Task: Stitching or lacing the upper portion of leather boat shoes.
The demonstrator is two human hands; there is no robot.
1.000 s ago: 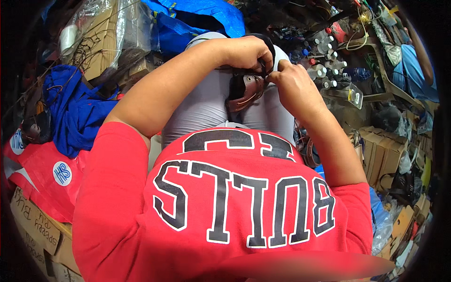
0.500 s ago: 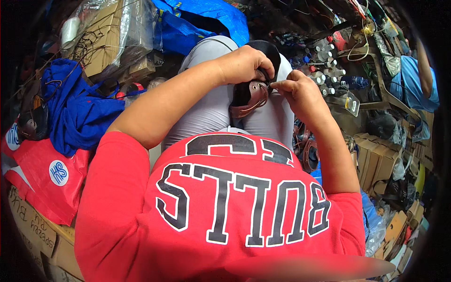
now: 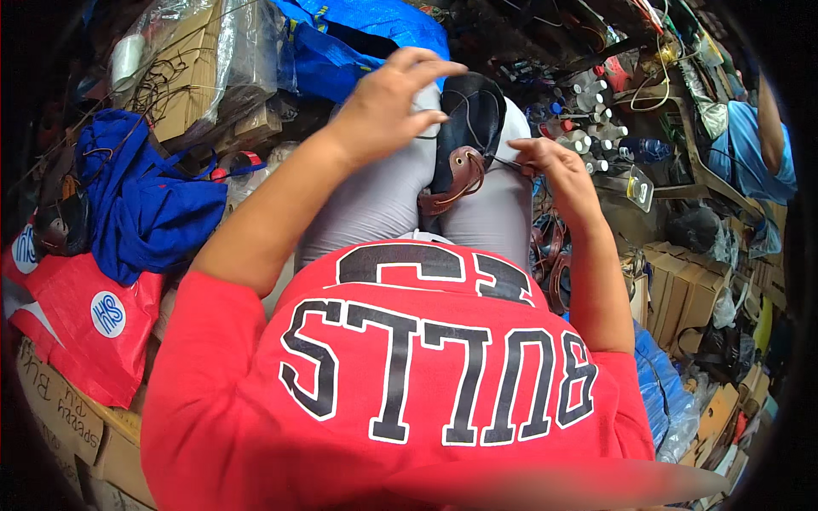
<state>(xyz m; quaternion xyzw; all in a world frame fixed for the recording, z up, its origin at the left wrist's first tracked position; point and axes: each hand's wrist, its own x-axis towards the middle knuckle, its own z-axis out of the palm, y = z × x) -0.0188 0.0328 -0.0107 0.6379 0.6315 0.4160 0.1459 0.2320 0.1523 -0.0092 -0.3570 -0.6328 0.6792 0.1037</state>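
A brown leather lace-up shoe (image 3: 467,163) with a dark inside rests between my grey-trousered knees. A thin dark lace (image 3: 504,161) runs from its eyelets toward my right hand (image 3: 561,170), whose fingers are closed on it at the shoe's right side. Another loop of lace lies across the shoe's opening. Over my left knee, my left hand (image 3: 383,104) is raised beside the shoe, fingers apart, with nothing in it and not touching the leather.
To the left lie a blue cloth (image 3: 149,192), a red bag (image 3: 98,324) and cardboard boxes (image 3: 64,413). A blue plastic sack (image 3: 341,60) sits ahead. Several small bottles (image 3: 596,128) stand at the right, above stacked cardboard (image 3: 682,285). Another person's arm (image 3: 769,132) shows at the far right.
My left hand has let go at the shoe and moved left, its fingers spreading. My right hand has drawn slightly right with the lace. More of the shoe's opening shows.
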